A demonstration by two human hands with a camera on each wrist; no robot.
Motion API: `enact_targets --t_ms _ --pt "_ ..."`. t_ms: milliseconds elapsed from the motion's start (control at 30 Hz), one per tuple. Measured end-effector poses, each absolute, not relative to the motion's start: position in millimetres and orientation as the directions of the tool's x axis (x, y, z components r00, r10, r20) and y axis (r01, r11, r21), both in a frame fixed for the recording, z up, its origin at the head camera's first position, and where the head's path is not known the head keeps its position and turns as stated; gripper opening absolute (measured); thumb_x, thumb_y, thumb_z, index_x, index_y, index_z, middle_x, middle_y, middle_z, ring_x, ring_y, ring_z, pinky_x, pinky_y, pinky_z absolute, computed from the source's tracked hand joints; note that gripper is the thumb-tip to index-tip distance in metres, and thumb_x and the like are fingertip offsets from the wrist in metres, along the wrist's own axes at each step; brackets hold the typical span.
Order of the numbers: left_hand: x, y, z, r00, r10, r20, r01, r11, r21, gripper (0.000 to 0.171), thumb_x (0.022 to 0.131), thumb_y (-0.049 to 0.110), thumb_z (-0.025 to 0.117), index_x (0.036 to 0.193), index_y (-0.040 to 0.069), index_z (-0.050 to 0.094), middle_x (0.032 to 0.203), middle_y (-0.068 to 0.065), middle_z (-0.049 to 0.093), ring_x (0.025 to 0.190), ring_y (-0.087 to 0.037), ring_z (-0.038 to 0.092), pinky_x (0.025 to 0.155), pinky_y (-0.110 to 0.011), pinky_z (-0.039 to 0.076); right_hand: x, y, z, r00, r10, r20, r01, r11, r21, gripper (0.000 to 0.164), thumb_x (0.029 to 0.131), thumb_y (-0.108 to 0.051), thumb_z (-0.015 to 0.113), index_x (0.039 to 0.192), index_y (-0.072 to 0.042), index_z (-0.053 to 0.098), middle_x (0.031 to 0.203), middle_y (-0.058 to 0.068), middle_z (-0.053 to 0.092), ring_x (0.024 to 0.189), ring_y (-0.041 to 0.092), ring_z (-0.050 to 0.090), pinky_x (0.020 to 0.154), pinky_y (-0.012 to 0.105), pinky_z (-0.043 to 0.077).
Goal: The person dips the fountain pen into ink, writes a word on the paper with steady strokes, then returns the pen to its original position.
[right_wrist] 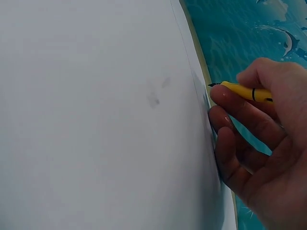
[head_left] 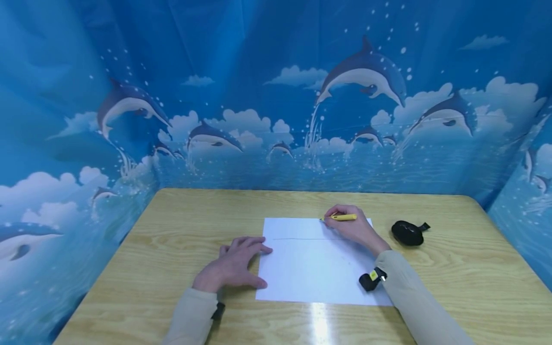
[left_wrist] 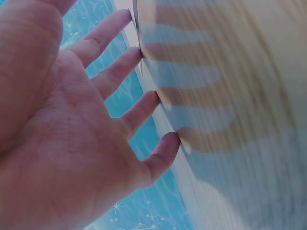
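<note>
A white sheet of paper (head_left: 310,273) lies on the wooden table, with one thin dark line (head_left: 297,238) drawn across its upper part. Near the sheet's top edge, my right hand (head_left: 351,227) pinches a yellow fountain pen (head_left: 345,217) between thumb and fingers. Its dark nib (right_wrist: 214,85) shows in the right wrist view; whether it touches the paper I cannot tell. At the sheet's left edge, my left hand (head_left: 235,263) is spread, with fingertips on the paper's margin and thumb at its lower left. The left wrist view has its fingers (left_wrist: 144,110) straight and apart.
A black rounded object (head_left: 407,233) with a short tab lies right of the paper. Faint grey smudges (right_wrist: 153,99) mark the sheet. Behind the wooden table (head_left: 207,211) hangs a blue dolphin-print curtain (head_left: 258,96). A black wrist device (head_left: 370,280) sits over the paper's lower right.
</note>
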State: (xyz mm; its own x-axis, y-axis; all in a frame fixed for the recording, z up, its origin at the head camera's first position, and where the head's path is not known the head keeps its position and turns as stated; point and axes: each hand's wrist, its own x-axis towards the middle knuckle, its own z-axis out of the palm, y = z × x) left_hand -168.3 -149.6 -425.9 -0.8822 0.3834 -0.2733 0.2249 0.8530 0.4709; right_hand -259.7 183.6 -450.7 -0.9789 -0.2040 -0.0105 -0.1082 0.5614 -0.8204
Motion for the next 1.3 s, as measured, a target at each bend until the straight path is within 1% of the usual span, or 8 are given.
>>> enact_targets --t_ms 267,833,1300 --pt "-167.9 -149.4 -426.1 -0.881 0.389 -0.27 0.23 0.85 0.474 0.073 0.076 0.047 0.087 0.142 0.031 0.059 0.165 0.004 0.036 0.154 -0.038 0.025 0.118 -0.07 0.023 -260.1 185.1 -451.6 -0.979 -0.201 -0.013 -0.104 0.559 -0.823 0.017 0.095 -0.026 0.071 0.108 -0.015 0.076 0.115 0.008 0.073 0.092 0.019 0.065 0.078 0.033 0.053" --pt "-167.3 -149.9 -425.5 -0.885 0.377 -0.273 0.216 0.852 0.478 0.073 0.076 0.046 0.087 0.141 0.031 0.059 0.165 0.004 0.036 0.154 -0.038 0.024 0.118 -0.071 0.021 -260.6 182.8 -453.2 -0.979 -0.203 -0.001 -0.118 0.571 -0.812 0.02 0.096 -0.025 0.071 0.111 -0.013 0.076 0.117 0.008 0.073 0.1 0.021 0.066 0.083 0.033 0.052" --pt "-168.7 -151.0 -425.8 -0.884 0.387 -0.261 0.233 0.85 0.472 0.073 0.076 0.045 0.087 0.142 0.031 0.058 0.166 0.004 0.036 0.154 -0.037 0.025 0.118 -0.069 0.022 -261.3 184.4 -454.0 -0.981 -0.196 -0.013 -0.102 0.567 -0.817 0.018 0.095 -0.025 0.071 0.108 -0.015 0.077 0.116 0.007 0.074 0.103 0.022 0.066 0.085 0.032 0.052"
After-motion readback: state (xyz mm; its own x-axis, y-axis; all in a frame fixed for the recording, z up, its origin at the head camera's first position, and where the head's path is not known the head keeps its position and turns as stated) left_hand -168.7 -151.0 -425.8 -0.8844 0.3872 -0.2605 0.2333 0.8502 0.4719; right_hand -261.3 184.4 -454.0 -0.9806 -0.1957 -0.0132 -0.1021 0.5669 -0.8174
